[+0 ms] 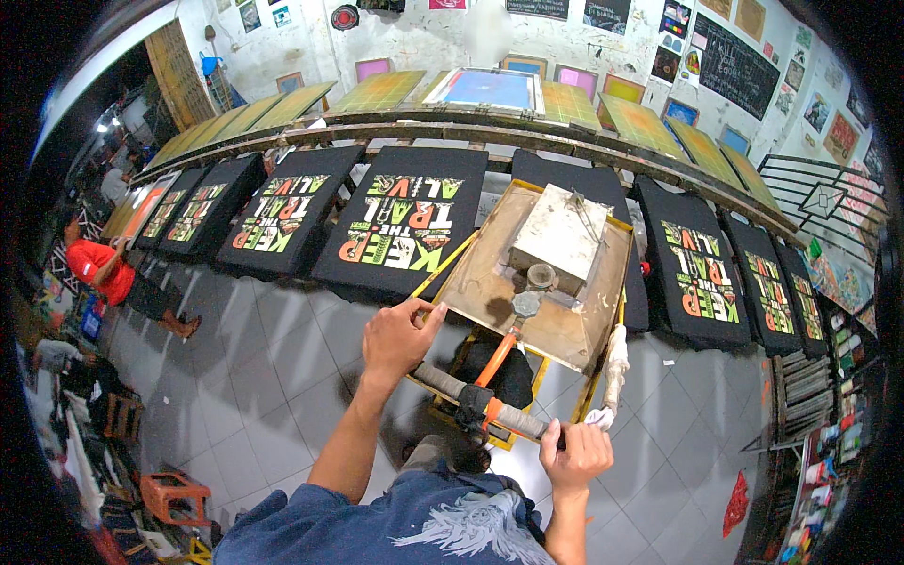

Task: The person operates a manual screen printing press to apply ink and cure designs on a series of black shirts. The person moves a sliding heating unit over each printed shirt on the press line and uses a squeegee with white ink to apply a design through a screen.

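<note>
The left hand (400, 341) is at the near left corner of a yellow-edged metal panel (570, 339), and the right hand (576, 460) is at the right end of a grey padded bar (438, 380). The fingers of both are curled; whether the left ones clamp the yellow edge or merely rest by it, I cannot tell, nor whether the right ones close fully around the bar's end.

The panel, tilted toward the person, stands in front of the row of shirts and hides most of one. One metal box (557, 235) is mounted on it, and one orange strut (497, 361) runs down to the bar, probably to brace it. The hands are set wide apart, one on each side, presumably for balance and steering. A single white-wrapped bundle (614, 372) hangs along the right edge, perhaps tied there to stay clear.

I count eight black T-shirts (330, 179) along the long table (377, 133), seven showing a colourful print; they lie smooth over sloping boards, likely to keep the fabric flat. One blue printing screen (485, 89) lies behind them. One co-worker in a red shirt (111, 273) stands at the left, beside one orange-faced screen (151, 212).
</note>
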### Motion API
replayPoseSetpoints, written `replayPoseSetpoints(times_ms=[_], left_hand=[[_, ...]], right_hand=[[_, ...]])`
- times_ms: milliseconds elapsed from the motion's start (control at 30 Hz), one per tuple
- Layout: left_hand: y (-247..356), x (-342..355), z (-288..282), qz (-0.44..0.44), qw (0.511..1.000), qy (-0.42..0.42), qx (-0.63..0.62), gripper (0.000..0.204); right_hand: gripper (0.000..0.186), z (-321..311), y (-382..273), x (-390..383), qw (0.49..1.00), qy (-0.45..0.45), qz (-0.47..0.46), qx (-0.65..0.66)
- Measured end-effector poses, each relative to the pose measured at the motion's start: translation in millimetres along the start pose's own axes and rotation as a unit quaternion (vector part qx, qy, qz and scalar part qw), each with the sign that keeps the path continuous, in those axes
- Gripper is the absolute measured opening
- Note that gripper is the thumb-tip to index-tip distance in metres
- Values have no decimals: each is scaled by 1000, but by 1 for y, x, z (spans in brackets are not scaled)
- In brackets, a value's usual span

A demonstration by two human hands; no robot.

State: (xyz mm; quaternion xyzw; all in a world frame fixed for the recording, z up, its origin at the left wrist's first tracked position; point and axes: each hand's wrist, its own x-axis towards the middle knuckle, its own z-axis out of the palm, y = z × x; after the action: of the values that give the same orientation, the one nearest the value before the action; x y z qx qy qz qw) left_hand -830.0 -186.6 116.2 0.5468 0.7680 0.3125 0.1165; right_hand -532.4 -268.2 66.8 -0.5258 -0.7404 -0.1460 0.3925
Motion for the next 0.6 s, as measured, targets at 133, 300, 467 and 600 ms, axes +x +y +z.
replayPoseSetpoints(times_ms=[133, 300, 467, 600], left_hand=[[-2, -1, 0, 9, 1000, 7, -14, 35], [-4, -4, -4, 44, 998, 13, -39, 30], [-8, -6, -7, 44, 996, -11, -80, 28], [-16, -7, -9, 78, 994, -18, -77, 29]], right_hand=[[21, 0, 0, 1, 1000, 12, -6, -5], [28, -2, -11, 5, 999, 32, 17, -23], [25, 7, -2, -10, 996, 17, 46, -76], [23, 5, -8, -11, 993, 1, 65, -94]])
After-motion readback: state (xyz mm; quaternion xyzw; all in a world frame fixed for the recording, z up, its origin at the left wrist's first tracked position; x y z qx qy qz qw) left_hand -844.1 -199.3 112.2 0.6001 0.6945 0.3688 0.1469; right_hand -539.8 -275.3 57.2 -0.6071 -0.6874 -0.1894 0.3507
